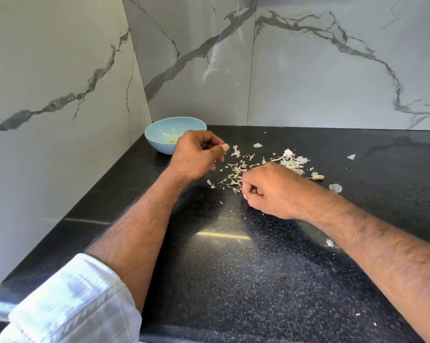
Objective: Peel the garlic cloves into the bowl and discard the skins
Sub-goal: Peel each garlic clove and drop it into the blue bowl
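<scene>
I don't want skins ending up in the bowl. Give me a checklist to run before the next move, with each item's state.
1. Left hand holds a clove: cannot tell; its fingers are curled and something pale shows at the fingertips, perhaps only a nail.
2. Right hand free: cannot tell; it is curled over the skins, contents hidden.
3. Bowl within reach, upright: ok; it stands just behind the left hand.
4. Bowl free of skins: ok as far as visible; only small yellowish bits inside.
5. Skins gathered for discarding: not ok; they lie scattered across the counter.
</scene>
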The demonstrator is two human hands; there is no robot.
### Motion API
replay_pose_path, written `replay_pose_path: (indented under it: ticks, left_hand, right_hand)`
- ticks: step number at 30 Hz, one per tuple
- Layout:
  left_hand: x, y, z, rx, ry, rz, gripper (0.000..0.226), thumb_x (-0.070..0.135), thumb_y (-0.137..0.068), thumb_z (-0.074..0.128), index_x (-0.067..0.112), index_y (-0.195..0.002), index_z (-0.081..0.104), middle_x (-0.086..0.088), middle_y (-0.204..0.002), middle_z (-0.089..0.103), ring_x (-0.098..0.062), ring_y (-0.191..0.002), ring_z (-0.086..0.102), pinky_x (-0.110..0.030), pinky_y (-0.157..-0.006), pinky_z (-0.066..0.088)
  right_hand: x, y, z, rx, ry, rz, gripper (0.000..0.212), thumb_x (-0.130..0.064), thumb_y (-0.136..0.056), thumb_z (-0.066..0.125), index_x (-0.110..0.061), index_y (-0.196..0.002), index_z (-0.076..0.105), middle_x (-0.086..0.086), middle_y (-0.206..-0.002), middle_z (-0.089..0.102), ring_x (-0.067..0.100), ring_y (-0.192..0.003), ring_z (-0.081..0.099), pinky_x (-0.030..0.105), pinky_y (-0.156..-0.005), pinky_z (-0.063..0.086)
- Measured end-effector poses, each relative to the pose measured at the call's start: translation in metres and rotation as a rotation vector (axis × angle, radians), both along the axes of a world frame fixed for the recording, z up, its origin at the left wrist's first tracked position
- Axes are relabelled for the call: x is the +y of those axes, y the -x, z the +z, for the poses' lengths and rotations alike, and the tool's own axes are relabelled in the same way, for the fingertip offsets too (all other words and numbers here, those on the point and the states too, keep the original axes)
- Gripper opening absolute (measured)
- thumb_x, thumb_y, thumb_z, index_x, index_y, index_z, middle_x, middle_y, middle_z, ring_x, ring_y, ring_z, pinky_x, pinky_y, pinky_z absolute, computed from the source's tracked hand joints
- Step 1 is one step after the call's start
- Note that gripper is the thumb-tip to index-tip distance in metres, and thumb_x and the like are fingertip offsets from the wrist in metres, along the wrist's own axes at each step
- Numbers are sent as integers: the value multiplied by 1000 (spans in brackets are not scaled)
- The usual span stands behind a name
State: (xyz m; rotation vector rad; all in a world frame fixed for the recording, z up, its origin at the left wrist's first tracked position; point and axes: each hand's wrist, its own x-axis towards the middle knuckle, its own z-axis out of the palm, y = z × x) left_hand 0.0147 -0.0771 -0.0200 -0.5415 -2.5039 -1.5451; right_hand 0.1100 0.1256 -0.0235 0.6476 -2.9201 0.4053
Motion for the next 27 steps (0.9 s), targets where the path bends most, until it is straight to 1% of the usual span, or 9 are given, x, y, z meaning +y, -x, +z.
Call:
replay_pose_path:
  ticks: [5,9,11,13,15,18,21,24,27]
  left_hand:
    - [1,-1,-1,-10,19,-4,11,27,-98,78,17,-94,78,1,-79,80,-15,-59,68,-28,-67,62]
    - [2,1,-3,-3,22,-10,11,27,-98,78,17,-93,78,0,-77,79,-13,-56,67,-23,-59,54]
    - [2,2,-3,-4,24,-1,11,27,-98,78,17,-93,78,1,-77,79,-12,-57,68,-21,-59,54]
    - [3,2,-3,-6,28,-8,11,27,-98,78,18,-93,78,1,-78,79,-13,-59,69,-23,-62,56]
    - [3,1,-3,-6,34,-19,11,27,-98,78,17,-94,78,1,-78,79,-14,-59,69,-27,-66,60]
    - [2,1,-5,-8,31,-29,11,26,-98,78,16,-94,78,-1,-77,79,-15,-58,69,-28,-65,60]
    - [2,3,-5,-4,29,-29,10,25,-98,78,16,-94,78,-1,-78,79,-14,-58,69,-26,-63,57]
    - [5,1,-4,-8,34,-38,10,24,-98,78,15,-95,78,-1,-77,79,-14,-59,69,-27,-63,59]
    - [6,-3,-3,-15,19,-57,10,22,-98,77,13,-95,78,-3,-77,79,-13,-57,67,-26,-62,57]
  right_hand:
    - [0,-1,-2,2,29,31,16,-12,-95,69,-20,-82,65,-15,-72,59,-1,-54,52,30,-63,60]
    - [-1,-4,9,157,227,44,16,-14,-97,66,-19,-82,64,-10,-80,65,2,-66,61,21,-60,53]
    - [-4,-7,11,36,163,51,18,-15,-97,64,-22,-81,63,-11,-79,66,3,-67,62,22,-59,52]
    - [-10,-8,1,-122,12,52,20,-15,-96,62,-26,-80,61,-11,-77,65,7,-66,62,32,-56,54]
    - [-10,-7,-4,-139,-28,36,19,-15,-96,61,-26,-80,61,-11,-76,65,9,-66,63,38,-58,57]
    - [-3,-8,7,-39,142,57,14,-14,-101,62,-22,-89,66,-12,-83,66,1,-70,63,22,-59,51]
    - [0,-13,13,56,300,54,10,-13,-102,62,-17,-94,66,-10,-86,66,-1,-73,62,18,-59,48]
    - [-11,-11,2,-147,-40,22,18,-17,-102,54,-26,-87,56,-7,-84,62,9,-69,60,37,-59,53]
    - [-4,-8,0,-173,42,-5,14,-23,-104,58,-32,-95,63,-10,-91,67,15,-74,67,44,-68,60]
